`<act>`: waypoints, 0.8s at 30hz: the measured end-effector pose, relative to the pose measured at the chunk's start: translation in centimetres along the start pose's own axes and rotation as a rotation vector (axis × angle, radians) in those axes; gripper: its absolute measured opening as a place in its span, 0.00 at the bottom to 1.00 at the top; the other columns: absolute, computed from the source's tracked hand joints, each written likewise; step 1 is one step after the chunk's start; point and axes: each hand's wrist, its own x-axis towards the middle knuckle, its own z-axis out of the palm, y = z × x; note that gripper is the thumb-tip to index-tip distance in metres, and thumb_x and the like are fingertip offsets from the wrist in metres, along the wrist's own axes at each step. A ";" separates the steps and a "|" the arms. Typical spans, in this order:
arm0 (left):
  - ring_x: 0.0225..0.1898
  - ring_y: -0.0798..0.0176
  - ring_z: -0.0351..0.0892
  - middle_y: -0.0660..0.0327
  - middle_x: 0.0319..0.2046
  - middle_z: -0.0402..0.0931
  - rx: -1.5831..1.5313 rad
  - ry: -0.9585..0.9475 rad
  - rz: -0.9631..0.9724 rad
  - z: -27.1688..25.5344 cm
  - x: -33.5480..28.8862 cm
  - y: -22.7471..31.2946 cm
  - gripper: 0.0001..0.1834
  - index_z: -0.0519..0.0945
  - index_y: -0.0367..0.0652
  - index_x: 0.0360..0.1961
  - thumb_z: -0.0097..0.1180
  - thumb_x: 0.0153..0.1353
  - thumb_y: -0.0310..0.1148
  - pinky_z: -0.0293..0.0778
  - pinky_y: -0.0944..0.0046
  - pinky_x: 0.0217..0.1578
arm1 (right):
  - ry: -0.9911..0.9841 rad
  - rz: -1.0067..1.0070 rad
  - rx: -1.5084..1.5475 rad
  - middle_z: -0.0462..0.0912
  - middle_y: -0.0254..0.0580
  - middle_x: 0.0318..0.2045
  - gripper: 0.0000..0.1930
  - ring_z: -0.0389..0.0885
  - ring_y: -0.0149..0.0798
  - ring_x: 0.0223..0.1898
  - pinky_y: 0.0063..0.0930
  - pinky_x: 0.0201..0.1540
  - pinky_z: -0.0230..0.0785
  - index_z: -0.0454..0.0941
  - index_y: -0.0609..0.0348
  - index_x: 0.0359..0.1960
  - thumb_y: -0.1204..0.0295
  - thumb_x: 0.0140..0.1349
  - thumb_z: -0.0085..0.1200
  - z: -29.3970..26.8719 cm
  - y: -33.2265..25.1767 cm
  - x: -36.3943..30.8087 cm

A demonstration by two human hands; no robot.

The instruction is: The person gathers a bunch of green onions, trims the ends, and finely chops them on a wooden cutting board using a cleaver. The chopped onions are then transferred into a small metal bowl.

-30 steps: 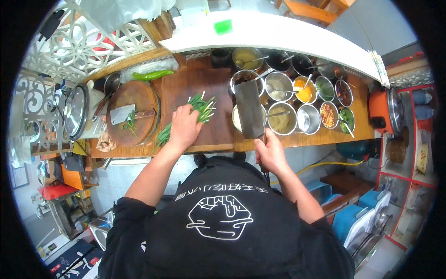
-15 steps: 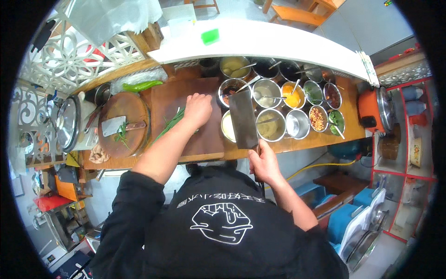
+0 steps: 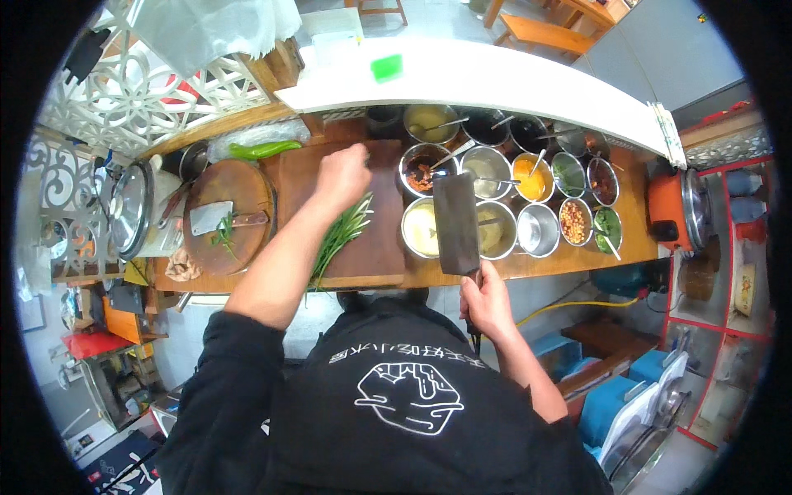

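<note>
My right hand (image 3: 487, 304) grips the handle of a dark cleaver (image 3: 456, 227). Its broad blade points away from me, held over the near bowls and partly covering them. Above the far part of a brown rectangular cutting board (image 3: 381, 247) is my left hand (image 3: 343, 175), fingers curled closed; whether anything is in them is hidden. A bunch of long, thin green stalks with pale ends (image 3: 345, 235) lies on the board, just right of my left forearm. Their near ends reach the board's front edge.
Left of the board, a round wooden block (image 3: 247, 183) carries a second cleaver (image 3: 211, 219) and some green leaves (image 3: 223, 235). Behind lies a long green pepper (image 3: 266, 149). Several metal bowls of seasonings, one being orange (image 3: 530, 181), stand at right. An orange cooker (image 3: 667, 210) is beyond.
My left hand has moved slightly away from me and left. The green stalks now show to the right of my forearm instead of left. The cleaver has shifted slightly right in my right hand.
</note>
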 end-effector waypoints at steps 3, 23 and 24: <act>0.46 0.35 0.86 0.42 0.38 0.86 -0.045 -0.048 -0.053 -4.8 -3.8 -3.4 0.08 0.84 0.39 0.38 0.57 0.61 0.29 0.80 0.41 0.49 | -0.037 -0.035 -0.057 0.76 0.35 0.20 0.08 0.77 0.30 0.17 0.31 0.22 0.72 0.72 0.62 0.48 0.72 0.75 0.53 0.4 -0.3 0.8; 0.52 0.38 0.82 0.44 0.45 0.84 -0.074 -0.030 0.071 0.5 -12.2 -7.3 0.15 0.85 0.35 0.43 0.64 0.65 0.38 0.76 0.41 0.56 | -0.140 -0.064 -0.127 0.80 0.39 0.20 0.10 0.80 0.33 0.18 0.32 0.23 0.75 0.73 0.62 0.51 0.70 0.73 0.53 3.3 -1.0 1.8; 0.49 0.37 0.82 0.45 0.42 0.84 -0.087 0.005 0.077 0.8 -12.1 -7.3 0.14 0.85 0.35 0.41 0.64 0.65 0.38 0.76 0.40 0.54 | -0.138 -0.064 -0.120 0.80 0.39 0.20 0.10 0.80 0.33 0.18 0.32 0.23 0.75 0.73 0.62 0.51 0.71 0.73 0.53 3.3 -0.8 1.8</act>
